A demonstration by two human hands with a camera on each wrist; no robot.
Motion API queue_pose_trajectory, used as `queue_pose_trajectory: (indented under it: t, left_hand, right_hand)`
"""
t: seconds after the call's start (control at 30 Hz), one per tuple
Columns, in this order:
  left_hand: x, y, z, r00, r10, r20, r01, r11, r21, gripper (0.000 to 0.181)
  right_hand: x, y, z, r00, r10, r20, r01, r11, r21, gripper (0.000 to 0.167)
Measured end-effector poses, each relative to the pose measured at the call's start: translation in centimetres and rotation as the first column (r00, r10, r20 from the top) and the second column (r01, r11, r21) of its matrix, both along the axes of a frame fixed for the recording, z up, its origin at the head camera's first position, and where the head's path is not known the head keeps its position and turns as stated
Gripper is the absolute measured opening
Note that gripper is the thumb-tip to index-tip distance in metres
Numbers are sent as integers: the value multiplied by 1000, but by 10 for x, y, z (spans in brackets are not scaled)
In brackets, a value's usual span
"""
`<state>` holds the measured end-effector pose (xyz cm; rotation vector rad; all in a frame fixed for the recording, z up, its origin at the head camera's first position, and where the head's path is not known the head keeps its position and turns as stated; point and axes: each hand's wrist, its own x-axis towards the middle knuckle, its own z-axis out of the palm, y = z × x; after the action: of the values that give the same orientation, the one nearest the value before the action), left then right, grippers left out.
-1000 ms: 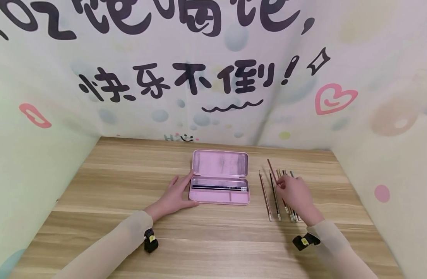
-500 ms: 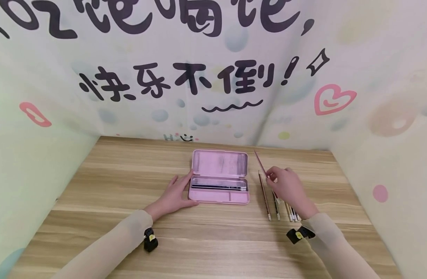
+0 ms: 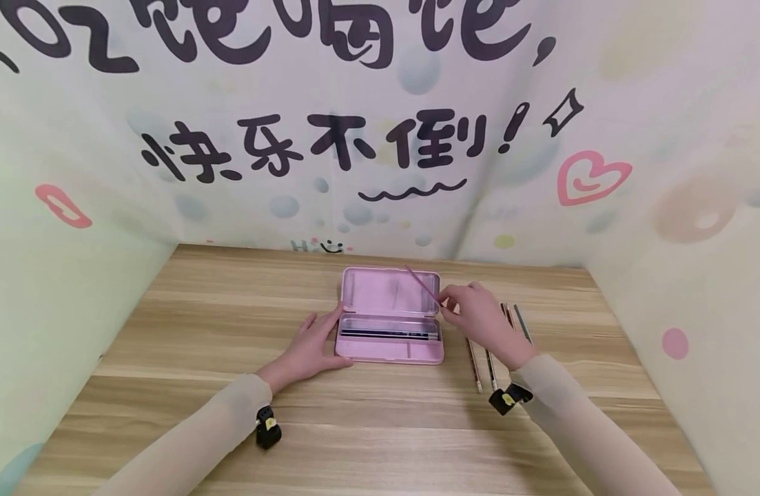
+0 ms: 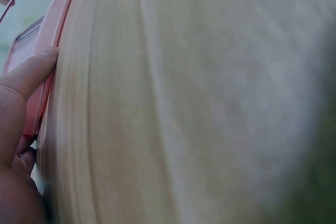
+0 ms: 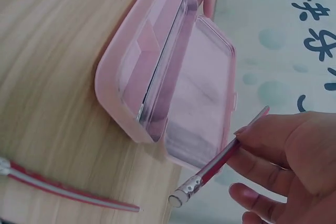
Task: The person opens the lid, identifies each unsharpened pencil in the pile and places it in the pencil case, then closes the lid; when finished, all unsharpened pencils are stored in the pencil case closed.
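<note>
Table (image 3: pixel 380 441), front edge cut off: right hand (image 3: pixel 479 313) pinches a pencil (image 3: pixel 422 282), hiding other pencils (image 3: pixel 474 365) (partly); left hand (image 3: pixel 305 355), outspread, touches the case (image 3: pixel 375 349).

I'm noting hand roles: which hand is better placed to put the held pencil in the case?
Likely the right hand: it pinches the pencil near the open case. The left hand touches the case's left end and holds no pencil, so it seems better suited to steadying.
</note>
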<state>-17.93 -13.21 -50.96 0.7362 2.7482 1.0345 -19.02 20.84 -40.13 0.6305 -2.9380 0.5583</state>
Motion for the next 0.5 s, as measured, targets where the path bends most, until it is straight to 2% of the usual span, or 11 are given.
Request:
queue_pose_trajectory:
  t: [0.3, 0.5]
  left_hand:
    - [1, -1, 3, 1000, 6, 12, -6, 1000, -9, 116]
    - [-1, 0, 1, 1000, 9, 20, -8, 1000, -21, 115]
  right_hand:
    - [-17, -26, -2, 991, 127, 51, -129, 991, 36, 9]
    - [-27, -37, -9, 977, 211, 26, -212, 975, 64, 7]
